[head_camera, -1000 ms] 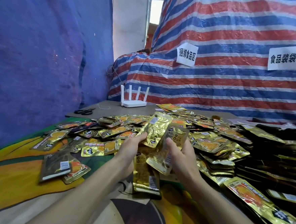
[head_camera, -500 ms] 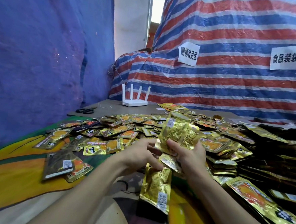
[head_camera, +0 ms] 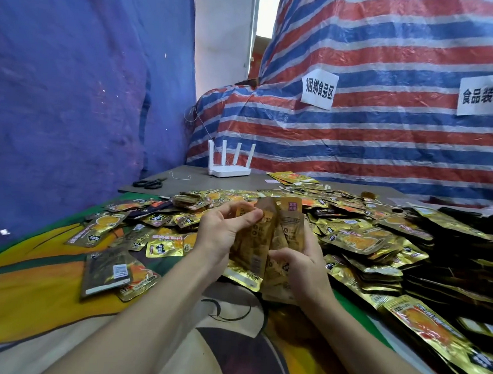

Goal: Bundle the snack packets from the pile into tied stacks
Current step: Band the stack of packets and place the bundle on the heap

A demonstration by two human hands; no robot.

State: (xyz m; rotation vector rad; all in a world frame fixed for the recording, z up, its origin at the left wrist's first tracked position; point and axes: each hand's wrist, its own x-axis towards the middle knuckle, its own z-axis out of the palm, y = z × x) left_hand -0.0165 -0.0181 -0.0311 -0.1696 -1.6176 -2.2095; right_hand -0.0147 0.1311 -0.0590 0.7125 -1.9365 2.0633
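- Hands together: left hand (head_camera: 224, 232) and right hand (head_camera: 301, 260) both grasp a small stack of gold snack packets (head_camera: 267, 241).
- Pile of packets (head_camera: 353, 232) lies beyond and right.

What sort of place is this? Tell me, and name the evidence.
Likely a makeshift food-packing workshop: heaped gold snack packets, walls of striped tarpaulin, and a paper sign reading food-bundling zone.

**Work-area surroundings**

A white four-antenna router (head_camera: 229, 168) stands far on the grey tabletop (head_camera: 239, 184), with black scissors (head_camera: 149, 183) to its near left. A blue sheet (head_camera: 71, 87) hangs at left. The striped tarpaulin (head_camera: 388, 144) behind bears one paper sign (head_camera: 319, 88) and, further right, a second sign (head_camera: 490, 94). A printed cloth (head_camera: 28, 288) lies near.
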